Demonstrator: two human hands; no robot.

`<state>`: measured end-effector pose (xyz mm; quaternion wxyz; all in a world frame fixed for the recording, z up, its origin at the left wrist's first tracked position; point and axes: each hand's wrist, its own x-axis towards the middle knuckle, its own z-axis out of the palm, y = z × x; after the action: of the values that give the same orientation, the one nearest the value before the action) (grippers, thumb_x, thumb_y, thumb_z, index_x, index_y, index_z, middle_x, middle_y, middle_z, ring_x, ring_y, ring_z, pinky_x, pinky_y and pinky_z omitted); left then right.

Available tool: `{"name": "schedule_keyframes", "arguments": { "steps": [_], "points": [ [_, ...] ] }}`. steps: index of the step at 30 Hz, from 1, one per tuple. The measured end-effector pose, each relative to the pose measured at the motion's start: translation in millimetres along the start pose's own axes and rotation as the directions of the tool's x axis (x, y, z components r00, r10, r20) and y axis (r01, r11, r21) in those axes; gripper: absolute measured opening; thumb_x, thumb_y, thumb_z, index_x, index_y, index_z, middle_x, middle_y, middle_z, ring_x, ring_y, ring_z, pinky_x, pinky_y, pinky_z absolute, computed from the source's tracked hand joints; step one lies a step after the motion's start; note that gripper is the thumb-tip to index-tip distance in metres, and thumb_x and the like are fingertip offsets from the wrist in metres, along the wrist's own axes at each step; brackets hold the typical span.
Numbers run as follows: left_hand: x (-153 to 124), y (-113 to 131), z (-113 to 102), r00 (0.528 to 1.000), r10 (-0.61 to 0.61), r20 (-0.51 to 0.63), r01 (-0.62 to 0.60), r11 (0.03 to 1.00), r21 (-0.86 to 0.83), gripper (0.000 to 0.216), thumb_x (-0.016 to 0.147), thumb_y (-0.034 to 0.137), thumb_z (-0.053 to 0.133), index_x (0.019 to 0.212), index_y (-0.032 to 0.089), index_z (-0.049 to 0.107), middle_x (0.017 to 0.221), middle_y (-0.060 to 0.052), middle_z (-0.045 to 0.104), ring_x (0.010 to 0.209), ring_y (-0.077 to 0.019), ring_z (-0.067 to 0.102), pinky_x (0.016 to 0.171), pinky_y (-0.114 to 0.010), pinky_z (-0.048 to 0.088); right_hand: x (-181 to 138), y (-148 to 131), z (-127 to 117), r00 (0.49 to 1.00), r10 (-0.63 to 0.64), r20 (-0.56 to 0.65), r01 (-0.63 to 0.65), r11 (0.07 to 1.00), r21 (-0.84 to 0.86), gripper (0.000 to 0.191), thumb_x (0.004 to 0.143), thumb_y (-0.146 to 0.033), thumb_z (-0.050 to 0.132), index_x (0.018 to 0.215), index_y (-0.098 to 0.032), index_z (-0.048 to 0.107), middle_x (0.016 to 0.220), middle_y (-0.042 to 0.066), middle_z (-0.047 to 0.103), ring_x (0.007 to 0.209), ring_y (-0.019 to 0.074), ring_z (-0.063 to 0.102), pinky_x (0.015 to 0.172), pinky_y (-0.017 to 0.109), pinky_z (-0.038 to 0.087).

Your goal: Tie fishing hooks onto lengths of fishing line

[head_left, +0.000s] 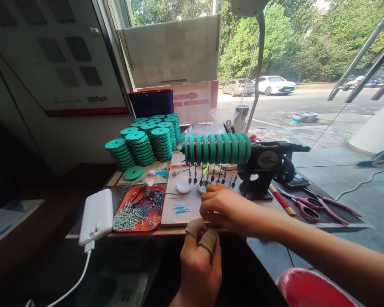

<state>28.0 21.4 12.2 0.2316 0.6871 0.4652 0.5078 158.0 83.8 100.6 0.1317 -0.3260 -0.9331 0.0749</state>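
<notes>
My left hand (199, 264) is raised at the table's front edge with cloth wraps on two fingertips, fingers curled together. My right hand (222, 208) reaches in from the right just above it, fingers pinched close to the left fingertips; what they pinch is too small to see. Behind them a row of green spools (217, 148) sits on the shaft of a black winding machine (267, 167), with small floats hanging below. A white board (179, 204) under the hands carries a few blue bits.
Stacks of green spools (144, 143) stand at the back left. An orange tray (139, 209) of small parts and a white power bank (96, 215) with cable lie left. Red-handled scissors and pliers (310, 205) lie right. A red stool (313, 288) is at bottom right.
</notes>
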Motion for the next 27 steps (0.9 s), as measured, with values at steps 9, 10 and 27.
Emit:
{"name": "schedule_keyframes", "arguments": {
  "steps": [9, 10, 27],
  "points": [
    [9, 8, -8, 0.987, -0.058, 0.153, 0.077, 0.99, -0.122, 0.018, 0.076, 0.012, 0.054, 0.076, 0.021, 0.07, 0.08, -0.008, 0.064, 0.078, -0.0207, 0.056, 0.074, -0.03, 0.041, 23, 3, -2, 0.993, -0.038, 0.116, 0.036, 0.999, 0.024, 0.012, 0.074, -0.013, 0.059, 0.064, -0.015, 0.065, 0.062, 0.001, 0.061, 0.063, 0.0122, 0.048, 0.057, 0.023, 0.033],
    [11, 10, -8, 0.968, -0.173, 0.184, 0.208, 0.958, -0.196, 0.014, 0.074, 0.013, 0.057, 0.072, 0.02, 0.069, 0.073, -0.006, 0.063, 0.07, -0.0183, 0.055, 0.067, -0.028, 0.042, 14, 0, -2, 0.998, -0.001, 0.058, 0.001, 1.0, -0.011, 0.013, 0.075, -0.013, 0.057, 0.064, -0.014, 0.064, 0.064, 0.003, 0.061, 0.063, 0.0134, 0.048, 0.057, 0.024, 0.033],
    [14, 13, 2, 0.334, -0.505, 0.796, 0.862, -0.179, -0.475, 0.015, 0.056, 0.008, 0.071, 0.069, 0.008, 0.064, 0.065, -0.001, 0.057, 0.05, -0.0022, 0.046, 0.039, -0.009, 0.026, -87, -29, 91, 0.726, 0.444, -0.525, -0.112, 0.83, 0.547, 0.014, 0.082, -0.021, 0.051, 0.076, -0.018, 0.064, 0.065, 0.002, 0.058, 0.059, 0.0126, 0.053, 0.053, 0.023, 0.041]
  ]
}}
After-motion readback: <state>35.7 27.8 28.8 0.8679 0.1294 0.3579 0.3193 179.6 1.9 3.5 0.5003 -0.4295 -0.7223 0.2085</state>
